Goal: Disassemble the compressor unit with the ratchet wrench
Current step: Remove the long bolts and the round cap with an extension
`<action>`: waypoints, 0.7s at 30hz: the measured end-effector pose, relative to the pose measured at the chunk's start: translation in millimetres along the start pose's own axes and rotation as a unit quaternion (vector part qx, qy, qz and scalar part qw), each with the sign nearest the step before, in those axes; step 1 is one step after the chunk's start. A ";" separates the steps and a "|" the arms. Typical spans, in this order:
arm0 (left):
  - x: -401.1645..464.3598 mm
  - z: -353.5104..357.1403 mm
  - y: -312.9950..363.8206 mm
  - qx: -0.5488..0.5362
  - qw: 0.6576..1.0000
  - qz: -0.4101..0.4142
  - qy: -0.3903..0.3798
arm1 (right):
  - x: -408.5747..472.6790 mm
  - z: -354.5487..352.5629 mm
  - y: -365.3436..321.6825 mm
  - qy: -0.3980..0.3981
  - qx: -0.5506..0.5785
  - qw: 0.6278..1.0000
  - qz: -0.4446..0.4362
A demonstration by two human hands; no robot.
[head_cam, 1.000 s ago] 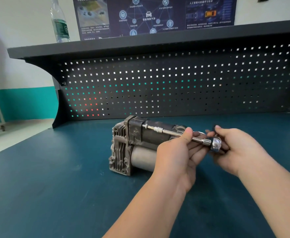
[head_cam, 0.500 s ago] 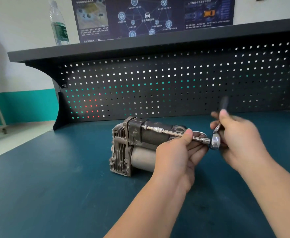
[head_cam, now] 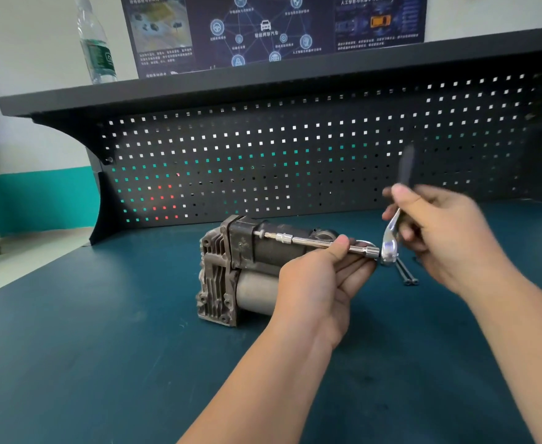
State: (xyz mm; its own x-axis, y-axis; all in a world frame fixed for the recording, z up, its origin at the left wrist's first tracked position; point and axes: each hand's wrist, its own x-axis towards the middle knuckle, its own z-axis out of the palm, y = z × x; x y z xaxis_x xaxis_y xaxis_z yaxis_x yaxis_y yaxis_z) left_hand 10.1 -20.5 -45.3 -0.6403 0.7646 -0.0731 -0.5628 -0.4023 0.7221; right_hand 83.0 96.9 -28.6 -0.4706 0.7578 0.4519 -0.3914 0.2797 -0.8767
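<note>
We are mid-loosening a bolt on the compressor unit (head_cam: 247, 270): our left hand (head_cam: 314, 283) pinches the extension bar (head_cam: 324, 243) steady, our right hand (head_cam: 439, 232) grips the ratchet wrench (head_cam: 391, 238), which next needs another swing.

The compressor unit (head_cam: 231, 270) is cast in dull, rough grey metal with ribbed fins, its lower cylinder smoother; the ratchet wrench (head_cam: 388, 248) and its extension bar (head_cam: 314, 241) are finished in bright polished chrome, while the bench top (head_cam: 103, 347) is covered in matt teal
</note>
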 end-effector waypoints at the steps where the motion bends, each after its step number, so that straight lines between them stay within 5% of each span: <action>1: -0.1 0.1 0.2 -0.003 1.000 0.000 -0.001 | 1.2 2.5 6.2 0.014 0.042 0.995 0.092; 4: -1.2 1.6 -1.4 -0.010 1.000 0.003 -0.002 | 2.3 5.8 14.2 0.020 0.128 0.970 0.204; 9: -0.8 1.3 -1.5 -0.014 1.000 0.005 -0.008 | -5.0 -1.6 -8.7 -0.085 0.028 0.989 -0.118; 12: 0.0 0.6 -0.7 -0.016 1.000 0.001 -0.006 | -11.2 -3.4 -15.2 -0.113 0.005 0.979 -0.169; 15: 0.0 0.5 -1.0 -0.020 1.000 -0.008 -0.003 | -6.6 4.3 -3.2 0.010 0.003 1.000 -0.030; 18: 0.3 1.1 -0.2 -0.024 1.000 -0.012 -0.003 | -3.9 11.0 11.1 0.052 0.104 0.972 0.206; 21: 0.2 1.6 -1.1 -0.027 1.000 -0.011 -0.005 | -2.3 11.1 10.3 0.049 0.123 0.973 0.188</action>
State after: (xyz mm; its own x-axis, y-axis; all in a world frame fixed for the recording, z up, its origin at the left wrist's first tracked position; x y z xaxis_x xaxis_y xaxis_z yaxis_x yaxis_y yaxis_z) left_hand 11.4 -19.1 -45.0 -0.6230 0.7780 -0.0815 -0.6036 -0.4117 0.6828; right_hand 71.3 91.4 -36.9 -0.5439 0.8354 0.0787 -0.3901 -0.1687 -0.9052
